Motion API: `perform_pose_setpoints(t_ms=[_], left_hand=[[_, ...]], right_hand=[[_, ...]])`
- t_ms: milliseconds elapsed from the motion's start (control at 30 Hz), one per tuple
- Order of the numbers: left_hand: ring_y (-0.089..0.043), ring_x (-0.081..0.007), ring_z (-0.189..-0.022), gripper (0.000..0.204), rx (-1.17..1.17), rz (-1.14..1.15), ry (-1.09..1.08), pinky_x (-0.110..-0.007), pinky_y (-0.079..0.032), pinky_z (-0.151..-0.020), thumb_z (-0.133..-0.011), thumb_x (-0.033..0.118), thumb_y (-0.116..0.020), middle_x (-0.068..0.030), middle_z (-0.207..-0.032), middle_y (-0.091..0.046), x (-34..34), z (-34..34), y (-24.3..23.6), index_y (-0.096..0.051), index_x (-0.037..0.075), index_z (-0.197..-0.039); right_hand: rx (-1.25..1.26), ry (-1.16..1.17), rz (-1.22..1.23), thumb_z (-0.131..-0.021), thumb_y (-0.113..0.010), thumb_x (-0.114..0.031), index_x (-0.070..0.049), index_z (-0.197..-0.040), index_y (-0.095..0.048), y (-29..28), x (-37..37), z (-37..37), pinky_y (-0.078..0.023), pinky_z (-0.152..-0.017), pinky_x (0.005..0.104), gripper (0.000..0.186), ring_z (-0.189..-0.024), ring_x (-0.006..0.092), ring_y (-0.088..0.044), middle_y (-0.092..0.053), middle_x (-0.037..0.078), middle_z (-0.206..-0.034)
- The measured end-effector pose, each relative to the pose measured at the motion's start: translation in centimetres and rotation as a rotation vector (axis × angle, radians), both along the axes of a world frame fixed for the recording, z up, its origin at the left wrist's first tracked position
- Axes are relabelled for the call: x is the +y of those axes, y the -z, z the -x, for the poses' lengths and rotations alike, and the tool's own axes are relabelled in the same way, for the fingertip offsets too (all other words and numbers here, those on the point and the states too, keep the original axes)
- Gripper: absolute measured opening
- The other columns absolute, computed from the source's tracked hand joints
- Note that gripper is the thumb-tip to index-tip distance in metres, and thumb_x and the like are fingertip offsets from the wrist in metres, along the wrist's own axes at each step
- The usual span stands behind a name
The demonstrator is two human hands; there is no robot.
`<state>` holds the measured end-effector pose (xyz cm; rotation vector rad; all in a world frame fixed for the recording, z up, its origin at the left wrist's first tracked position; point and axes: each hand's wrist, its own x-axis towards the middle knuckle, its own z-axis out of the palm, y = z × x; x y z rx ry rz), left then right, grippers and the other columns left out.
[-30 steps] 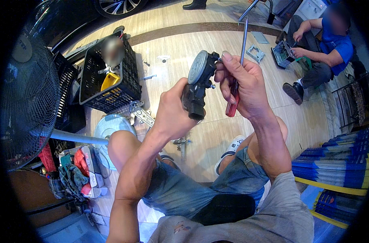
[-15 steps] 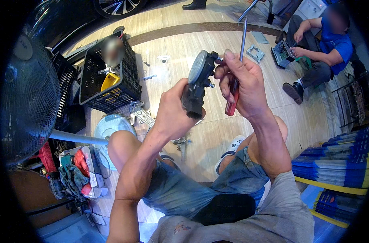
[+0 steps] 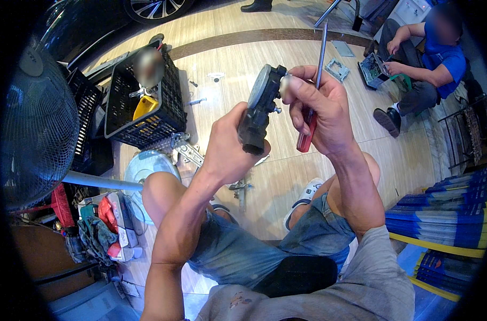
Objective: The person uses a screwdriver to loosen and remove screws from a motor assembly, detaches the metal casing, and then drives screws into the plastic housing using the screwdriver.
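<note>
My left hand (image 3: 227,143) is closed round the lower part of a car fog lamp (image 3: 258,109), with a round clear lens and a black housing. The lens faces up and to the left, and a small silver screw (image 3: 277,110) sticks out of its right side. In my right hand (image 3: 329,109) a screwdriver (image 3: 305,138) with a translucent red handle lies under the fingers, its long shaft pointing up and away. Thumb and forefinger of that hand are pinched together at the lamp's upper right side; what they grip there is hidden.
A black crate (image 3: 147,125) with a yellow part stands beyond my left hand, near a fan (image 3: 40,128). Metal parts (image 3: 187,152) lie on the floor. Blue-and-yellow packages (image 3: 441,214) are stacked at right. A person (image 3: 441,59) sits far right, handling a metal box (image 3: 373,70).
The lamp has turned slightly, so its lens shows narrower. My right thumb and forefinger have shifted a little left and down at its side. The screwdriver has barely moved.
</note>
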<state>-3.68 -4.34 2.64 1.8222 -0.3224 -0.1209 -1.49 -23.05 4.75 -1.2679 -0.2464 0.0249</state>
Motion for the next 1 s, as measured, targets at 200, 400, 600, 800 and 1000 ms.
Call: perform_pose_setpoints(t_ms=[200, 400, 600, 800, 1000], left_hand=[[-0.048, -0.0049, -0.062, 0.032, -0.024, 0.002, -0.002, -0.022, -0.04, -0.059, -0.065, 0.001, -0.064, 0.0032, -0.067, -0.052, -0.25, 0.04, 0.16, -0.057, 0.003, -0.096], [-0.048, -0.0047, -0.062, 0.032, -0.033, 0.015, 0.008, -0.022, -0.04, -0.058, -0.065, 0.0, -0.064, 0.0032, -0.066, -0.052, -0.21, 0.0, 0.4, -0.057, 0.003, -0.096], [-0.054, -0.0121, -0.067, 0.03, 0.001, -0.015, 0.006, -0.028, -0.046, -0.064, -0.067, 0.006, -0.069, -0.007, -0.073, -0.059, -0.15, 0.02, 0.09, -0.057, -0.001, -0.094], [-0.054, -0.0121, -0.067, 0.03, 0.016, -0.041, 0.021, -0.028, -0.046, -0.064, -0.067, 0.006, -0.069, -0.0067, -0.074, -0.059, -0.07, 0.06, -0.22, -0.057, -0.001, -0.094], [-0.053, -0.0117, -0.067, 0.03, 0.017, -0.009, 0.002, -0.028, -0.046, -0.064, -0.067, 0.006, -0.069, -0.0066, -0.074, -0.059, -0.15, 0.03, 0.09, -0.057, -0.001, -0.094]], right_hand=[[0.076, -0.015, -0.12, -0.101, -0.053, -0.025, 0.002, -0.103, -0.058, 0.42, -0.12, -0.23, -0.035, -0.035, 0.0169, 0.027, -0.043, 0.0071, -0.053, -0.062, 0.008, -0.073], [0.052, -0.013, -0.048, -0.1, -0.054, -0.023, 0.002, -0.104, -0.058, 0.63, -0.3, -0.35, -0.035, -0.034, 0.0176, 0.026, -0.042, 0.0075, -0.053, -0.062, 0.009, -0.073], [0.023, 0.05, -0.054, -0.1, -0.055, -0.023, 0.002, -0.102, -0.059, 0.08, 0.24, -0.06, -0.035, -0.034, 0.0175, 0.025, -0.042, 0.0075, -0.053, -0.062, 0.008, -0.072], [0.111, -0.027, -0.113, -0.099, -0.056, -0.021, 0.002, -0.106, -0.058, 0.66, -0.37, -0.51, -0.035, -0.035, 0.0174, 0.024, -0.042, 0.0076, -0.053, -0.062, 0.008, -0.073], [0.005, 0.043, -0.067, -0.101, -0.052, -0.024, 0.001, -0.101, -0.06, 0.22, 0.22, -0.12, -0.036, -0.034, 0.0177, 0.026, -0.042, 0.0076, -0.054, -0.062, 0.008, -0.071]])
